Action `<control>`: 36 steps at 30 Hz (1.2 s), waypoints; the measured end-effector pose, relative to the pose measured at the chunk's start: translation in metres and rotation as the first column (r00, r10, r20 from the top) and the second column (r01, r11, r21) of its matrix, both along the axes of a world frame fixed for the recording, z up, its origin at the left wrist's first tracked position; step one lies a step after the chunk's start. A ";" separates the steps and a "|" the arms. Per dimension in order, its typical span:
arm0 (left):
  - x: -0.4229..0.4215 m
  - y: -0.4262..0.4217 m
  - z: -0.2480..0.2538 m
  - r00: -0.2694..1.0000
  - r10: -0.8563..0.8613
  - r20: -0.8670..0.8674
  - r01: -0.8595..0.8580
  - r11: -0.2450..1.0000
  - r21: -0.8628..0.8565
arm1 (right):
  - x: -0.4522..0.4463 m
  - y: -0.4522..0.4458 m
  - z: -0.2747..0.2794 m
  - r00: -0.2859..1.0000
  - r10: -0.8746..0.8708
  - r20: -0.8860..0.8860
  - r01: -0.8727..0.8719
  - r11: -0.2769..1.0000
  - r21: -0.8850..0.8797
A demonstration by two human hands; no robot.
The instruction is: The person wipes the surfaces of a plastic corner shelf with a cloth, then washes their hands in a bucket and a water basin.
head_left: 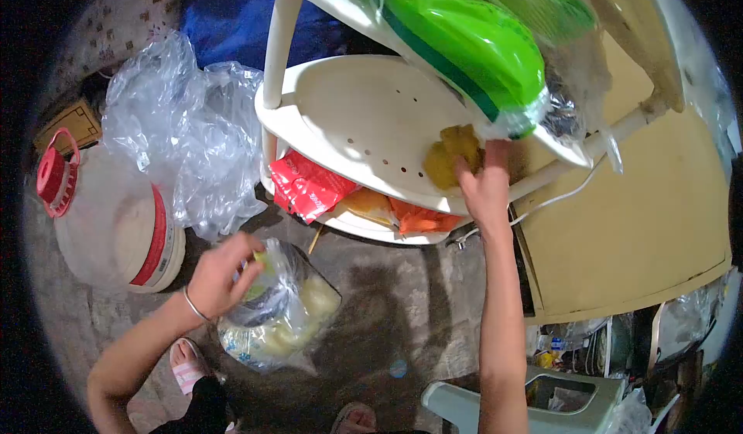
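My right hand [489, 186] reaches onto the middle shelf of a white plastic rack [348, 109], its fingers closed at the edge of a yellow-brown lumpy item [449, 155]. Over that hand hangs a green plastic package [472, 39] from the top shelf. My left hand [224, 275], with a bracelet at the wrist, pinches the top of a clear plastic bag [286, 318]. Pale yellow contents and a blue-patterned part show through the bag, which is low over the floor.
At the left stand a large jug with a red cap [147, 233] and crumpled clear plastic [193, 124]. Red [309, 186] and orange packets lie on the bottom shelf. A grey-green stool [495, 407] is at lower right, below a yellowish panel [635, 225].
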State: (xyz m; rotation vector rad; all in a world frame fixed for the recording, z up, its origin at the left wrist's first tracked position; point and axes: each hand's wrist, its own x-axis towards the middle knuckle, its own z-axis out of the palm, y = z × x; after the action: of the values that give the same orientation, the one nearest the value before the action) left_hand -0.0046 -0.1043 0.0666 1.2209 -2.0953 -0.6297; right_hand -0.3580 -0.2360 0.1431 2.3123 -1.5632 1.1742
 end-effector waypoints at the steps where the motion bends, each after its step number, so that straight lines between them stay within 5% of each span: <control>1: -0.002 -0.011 0.002 0.989 0.099 -0.111 -0.100 0.995 -0.003 | 0.003 -0.013 -0.006 0.999 -0.014 -0.040 0.016 0.999 0.047; 3: -0.004 -0.035 0.016 0.948 0.238 -0.214 -0.230 0.971 0.059 | 0.017 -0.030 -0.011 0.973 -0.113 -0.203 0.206 0.824 0.528; 7: -0.016 -0.102 0.022 0.899 0.270 -0.344 -0.332 0.933 -0.136 | 0.053 -0.057 -0.040 0.971 0.032 -0.238 0.052 0.939 0.339; 9: -0.025 -0.129 0.028 0.884 0.356 -0.304 -0.452 0.818 -0.357 | 0.082 -0.059 -0.039 0.935 0.290 -0.206 -0.213 0.921 0.327; 11: -0.037 -0.149 0.031 0.847 0.294 -0.443 -0.416 0.885 -0.210 | 0.091 -0.057 -0.034 0.867 0.495 -0.051 -0.448 0.821 0.354; 13: -0.040 -0.161 0.025 0.777 0.248 -0.579 -0.352 0.933 -0.072 | 0.075 -0.063 -0.033 0.841 0.527 -0.124 -0.467 0.822 0.326; 15: -0.041 -0.168 0.015 0.829 0.322 -0.457 -0.459 0.858 -0.229 | 0.034 -0.072 -0.027 0.832 0.311 -0.460 -0.183 0.935 0.303; 18: -0.045 -0.167 0.017 0.804 0.363 -0.471 -0.507 0.832 -0.224 | 0.007 -0.076 -0.018 0.936 0.053 -0.349 0.081 0.929 0.360; 19: -0.046 -0.166 0.017 0.802 0.387 -0.456 -0.523 0.824 -0.220 | 0.007 -0.078 -0.018 0.898 0.043 -0.437 0.156 0.899 0.409; 24: -0.044 -0.168 0.015 0.815 0.414 -0.405 -0.533 0.810 -0.244 | 0.043 -0.053 -0.040 0.796 0.420 -0.435 -0.311 0.901 0.301; 26: -0.042 -0.168 0.014 0.831 0.414 -0.371 -0.518 0.819 -0.246 | 0.050 -0.057 -0.029 0.773 0.438 -0.460 -0.330 0.896 0.298; 30: -0.044 -0.170 0.010 0.817 0.398 -0.417 -0.536 0.789 -0.299 | 0.030 -0.102 -0.024 0.789 0.051 -0.613 0.171 0.939 0.297; 33: -0.041 -0.171 0.006 0.816 0.414 -0.403 -0.549 0.773 -0.317 | 0.067 -0.087 -0.025 0.771 -0.010 -0.636 0.279 0.904 0.324; 35: -0.041 -0.172 0.006 0.815 0.376 -0.441 -0.530 0.791 -0.305 | 0.089 -0.067 -0.026 0.786 0.494 -0.373 -0.412 0.867 0.280; 36: -0.041 -0.172 0.006 0.819 0.379 -0.431 -0.530 0.788 -0.314 | 0.088 -0.072 -0.029 0.783 0.500 -0.370 -0.418 0.863 0.284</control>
State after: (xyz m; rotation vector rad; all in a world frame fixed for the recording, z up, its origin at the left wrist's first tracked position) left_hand -0.0456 -0.2762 0.0727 1.2004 -1.4480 -0.1287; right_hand -0.2696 -0.3082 0.1143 2.9287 -1.0096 0.5043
